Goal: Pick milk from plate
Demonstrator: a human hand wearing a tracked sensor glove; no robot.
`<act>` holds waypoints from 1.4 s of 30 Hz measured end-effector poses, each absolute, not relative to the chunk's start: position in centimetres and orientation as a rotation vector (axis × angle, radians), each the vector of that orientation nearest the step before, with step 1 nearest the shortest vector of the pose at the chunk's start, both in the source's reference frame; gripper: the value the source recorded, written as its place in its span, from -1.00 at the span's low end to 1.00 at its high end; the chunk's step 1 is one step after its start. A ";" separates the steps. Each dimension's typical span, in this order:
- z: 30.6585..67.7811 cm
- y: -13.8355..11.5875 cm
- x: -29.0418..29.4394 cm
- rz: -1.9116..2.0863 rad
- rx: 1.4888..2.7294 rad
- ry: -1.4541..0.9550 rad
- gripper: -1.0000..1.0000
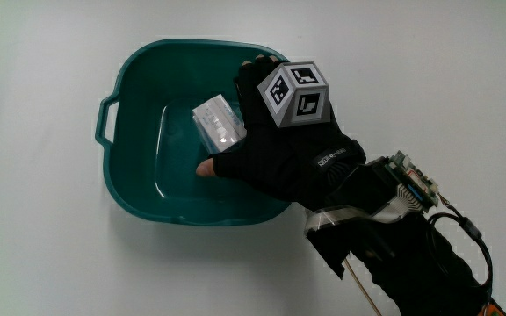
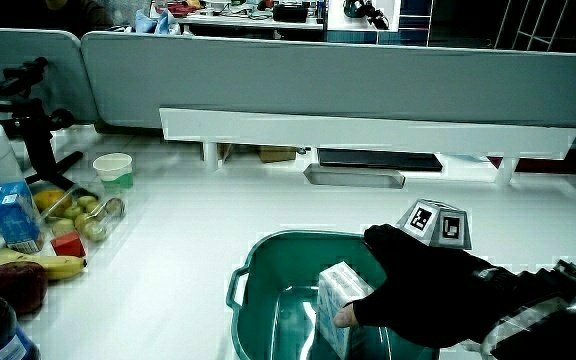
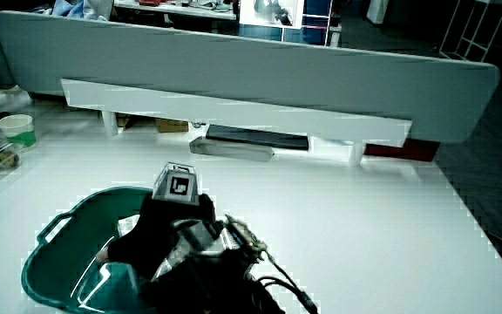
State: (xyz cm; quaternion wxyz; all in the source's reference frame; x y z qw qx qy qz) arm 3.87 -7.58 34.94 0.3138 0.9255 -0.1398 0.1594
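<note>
Your hand point(image 1: 275, 145) is reaching down into the teal basin point(image 1: 134, 79) that stands in for the plate, fingers and thumb closing around the milk carton point(image 1: 216, 123). The carton is still sitting low inside the basin, so I'm judging the grasp made and the lift not yet done. Basin walls are rising close around the carton point(image 2: 336, 290), so you're needing a straight upward pull to clear the rim point(image 2: 268, 250). The worktop point(image 1: 42, 254) around the basin is lying bare, giving you open room once out
</note>
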 end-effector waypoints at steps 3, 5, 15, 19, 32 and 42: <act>35.5 -7.6 3.7 0.423 2.433 -0.350 0.00; 36.0 -7.7 3.5 0.429 2.414 -0.343 0.00; 37.0 -7.5 3.1 0.435 2.424 -0.299 0.00; 37.1 -7.4 2.9 0.432 2.445 -0.291 0.03; 37.2 -7.2 2.7 0.463 2.511 -0.219 0.44; 36.9 -7.1 2.7 0.476 2.568 -0.198 0.75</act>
